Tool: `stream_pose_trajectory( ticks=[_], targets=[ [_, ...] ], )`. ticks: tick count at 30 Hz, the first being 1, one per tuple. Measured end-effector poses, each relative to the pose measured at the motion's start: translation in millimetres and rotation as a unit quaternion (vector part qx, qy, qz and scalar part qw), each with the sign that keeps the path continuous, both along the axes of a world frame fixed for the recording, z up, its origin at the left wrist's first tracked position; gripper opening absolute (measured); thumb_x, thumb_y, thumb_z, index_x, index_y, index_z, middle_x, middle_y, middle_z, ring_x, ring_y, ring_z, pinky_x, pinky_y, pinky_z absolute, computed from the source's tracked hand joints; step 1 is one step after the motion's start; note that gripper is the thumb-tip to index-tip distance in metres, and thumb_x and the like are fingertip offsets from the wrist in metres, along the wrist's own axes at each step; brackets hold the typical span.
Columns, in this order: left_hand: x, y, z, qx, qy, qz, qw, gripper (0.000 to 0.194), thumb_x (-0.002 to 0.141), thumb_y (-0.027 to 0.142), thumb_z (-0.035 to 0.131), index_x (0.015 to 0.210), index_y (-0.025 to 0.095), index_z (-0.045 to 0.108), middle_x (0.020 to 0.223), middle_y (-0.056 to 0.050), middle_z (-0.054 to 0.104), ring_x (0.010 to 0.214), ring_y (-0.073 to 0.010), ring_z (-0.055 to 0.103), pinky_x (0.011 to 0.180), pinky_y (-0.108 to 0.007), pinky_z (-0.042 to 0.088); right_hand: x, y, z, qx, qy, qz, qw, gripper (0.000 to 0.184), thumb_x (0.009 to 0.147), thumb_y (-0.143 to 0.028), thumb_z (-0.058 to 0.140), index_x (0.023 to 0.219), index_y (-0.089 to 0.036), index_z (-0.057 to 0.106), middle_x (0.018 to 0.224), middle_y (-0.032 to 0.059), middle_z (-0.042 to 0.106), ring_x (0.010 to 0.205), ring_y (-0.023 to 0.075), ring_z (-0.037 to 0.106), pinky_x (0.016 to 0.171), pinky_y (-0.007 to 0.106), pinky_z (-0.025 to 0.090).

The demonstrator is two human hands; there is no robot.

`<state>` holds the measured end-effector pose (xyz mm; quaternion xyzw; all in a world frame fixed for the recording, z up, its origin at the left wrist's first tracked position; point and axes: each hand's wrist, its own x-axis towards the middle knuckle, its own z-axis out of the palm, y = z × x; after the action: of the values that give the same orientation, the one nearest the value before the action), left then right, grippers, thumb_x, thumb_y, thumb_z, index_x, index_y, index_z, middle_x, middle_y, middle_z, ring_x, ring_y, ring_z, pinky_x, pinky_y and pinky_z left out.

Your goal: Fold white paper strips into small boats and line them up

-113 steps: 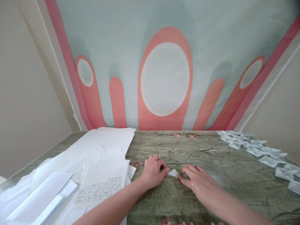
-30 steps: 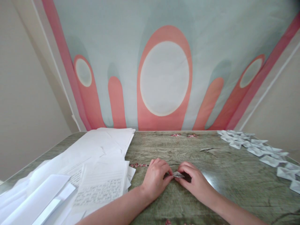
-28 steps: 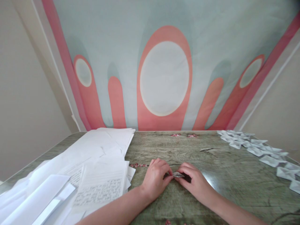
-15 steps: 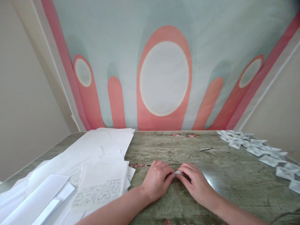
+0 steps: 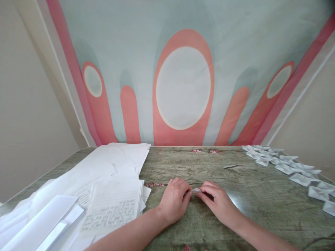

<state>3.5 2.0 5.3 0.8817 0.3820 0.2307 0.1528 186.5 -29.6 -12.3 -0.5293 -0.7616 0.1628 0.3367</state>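
A small folded piece of white paper (image 5: 195, 190) is pinched between my two hands, just above the middle of the table. My left hand (image 5: 176, 199) is closed, thumb against fingers, at the paper's left end. From the other side my right hand (image 5: 217, 200) pinches it between thumb and fingertips. Only a short white strip shows between the hands; the rest is hidden by my fingers. Left of my left hand lies a sheet with handwriting (image 5: 112, 209), on top of other papers.
White paper sheets (image 5: 104, 160) spread over the table's left side, with folded strips (image 5: 43, 221) at the near left. Several small folded paper pieces (image 5: 300, 179) lie in rows along the right edge. Behind the wood-patterned table (image 5: 178, 164) stands a wall with a coral-and-grey pattern (image 5: 183, 137).
My fingertips have moved slightly apart, and a bit more of the white paper shows between them. The sheets and the folded pieces have stayed in place.
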Motion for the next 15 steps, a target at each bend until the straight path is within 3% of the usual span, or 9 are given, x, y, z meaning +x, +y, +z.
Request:
stream_pose_trajectory(
  ticks=[8, 15],
  targets=[
    [-1.4, 2.1, -0.9, -0.003, 0.006, -0.062, 0.998, 0.013, 0.088, 0.025, 0.046, 0.081, 0.019, 0.055, 0.083, -0.002, 0.059, 0.082, -0.0169, 0.05, 0.076, -0.028, 0.036, -1.4, -3.1, 1.0, -0.006, -0.044, 0.023, 0.999, 0.036, 0.089, -0.034, 0.045, 0.057, -0.019, 0.048, 0.062, -0.002, 0.047, 0.066, 0.0146, 0.049, 0.064, 0.027, 0.036],
    [0.7, 0.9, -4.1, 0.029, 0.005, -0.017, 0.999, 0.015, 0.089, 0.025, 0.043, 0.078, 0.018, 0.051, 0.081, -0.003, 0.056, 0.08, -0.0183, 0.048, 0.072, -0.029, 0.036, -3.2, 0.4, -3.9, -0.039, -0.005, 0.022, 0.999, 0.03, 0.089, -0.034, 0.044, 0.063, -0.02, 0.049, 0.066, -0.0008, 0.05, 0.068, 0.0153, 0.049, 0.064, 0.027, 0.037]
  ],
)
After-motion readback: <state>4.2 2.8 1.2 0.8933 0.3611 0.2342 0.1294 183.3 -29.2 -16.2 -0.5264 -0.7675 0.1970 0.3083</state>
